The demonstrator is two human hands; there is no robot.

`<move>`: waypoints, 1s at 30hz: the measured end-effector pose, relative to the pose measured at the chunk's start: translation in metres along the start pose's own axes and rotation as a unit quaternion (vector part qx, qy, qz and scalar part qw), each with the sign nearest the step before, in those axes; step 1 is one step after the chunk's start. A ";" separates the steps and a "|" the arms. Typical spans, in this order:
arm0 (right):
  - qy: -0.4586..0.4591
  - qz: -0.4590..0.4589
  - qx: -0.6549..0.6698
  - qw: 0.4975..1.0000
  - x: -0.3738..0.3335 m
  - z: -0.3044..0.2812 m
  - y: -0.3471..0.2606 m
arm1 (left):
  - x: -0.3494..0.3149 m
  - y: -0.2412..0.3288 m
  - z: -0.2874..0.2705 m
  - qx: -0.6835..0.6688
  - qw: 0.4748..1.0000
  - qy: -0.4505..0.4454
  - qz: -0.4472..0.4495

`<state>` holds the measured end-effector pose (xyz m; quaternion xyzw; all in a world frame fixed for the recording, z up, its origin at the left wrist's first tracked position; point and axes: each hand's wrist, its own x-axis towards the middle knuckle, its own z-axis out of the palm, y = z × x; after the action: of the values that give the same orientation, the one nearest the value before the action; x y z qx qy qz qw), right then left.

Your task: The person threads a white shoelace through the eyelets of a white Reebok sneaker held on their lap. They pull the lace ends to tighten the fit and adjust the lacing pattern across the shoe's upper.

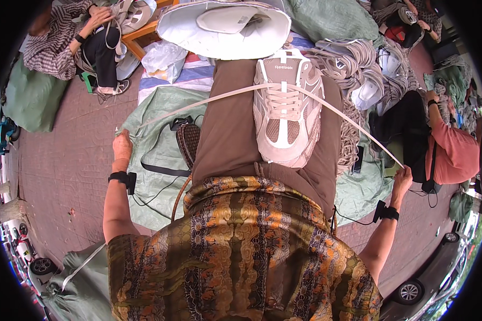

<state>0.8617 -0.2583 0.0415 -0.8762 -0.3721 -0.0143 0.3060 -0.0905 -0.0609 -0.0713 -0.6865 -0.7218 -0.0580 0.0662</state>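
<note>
A beige and white sneaker (pixel 287 112) rests on my lap, toe toward me, on my brown trousers. A long white lace (pixel 198 102) runs through its upper eyelets and stretches taut out to both sides. My left hand (pixel 122 146) is far out to the left, closed on the left lace end. Out to the right, my right hand (pixel 403 175) grips the right lace end. Each wrist wears a black band.
A green tarp (pixel 158 115) covers the ground under me, with a dark sandal (pixel 188 140) on it. A heap of grey shoes and laces (pixel 367 69) lies at the upper right. One person sits at the upper left, another at the right. A white hat brim (pixel 225 27) lies ahead.
</note>
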 end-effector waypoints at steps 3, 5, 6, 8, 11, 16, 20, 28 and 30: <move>-0.048 -0.029 0.105 0.993 -0.003 0.006 -0.019 | -0.003 0.001 0.002 0.011 0.999 -0.019 -0.026; -0.069 -0.076 0.208 0.973 -0.016 0.020 -0.070 | -0.005 0.001 0.002 0.017 0.998 -0.032 -0.048; -0.074 -0.096 0.273 0.955 -0.030 0.027 -0.116 | -0.007 0.000 0.002 0.017 0.997 -0.038 -0.059; -0.145 -0.097 0.295 0.939 -0.052 0.030 -0.191 | -0.005 0.001 0.005 0.007 0.997 -0.042 -0.065; -0.196 -0.189 0.324 0.906 -0.085 0.047 -0.284 | 0.000 0.001 0.008 -0.024 0.998 -0.021 -0.056; -0.204 -0.304 0.318 0.875 -0.105 0.083 -0.362 | 0.020 0.061 -0.026 -0.238 0.967 -0.036 -0.080; -0.167 -0.367 0.274 0.873 -0.104 0.098 -0.382 | 0.030 0.135 -0.079 -0.356 0.934 -0.016 -0.024; -0.120 -0.418 0.216 0.875 -0.098 0.112 -0.380 | 0.037 0.263 -0.142 -0.550 0.831 -0.008 0.077; -0.095 -0.438 0.197 0.872 -0.099 0.114 -0.381 | 0.040 0.290 -0.154 -0.601 0.791 -0.011 0.113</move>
<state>0.5154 -0.0553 0.1246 -0.5419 -0.7406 0.0101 0.3973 0.1997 -0.0341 0.0855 -0.6651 -0.4593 -0.4647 -0.3615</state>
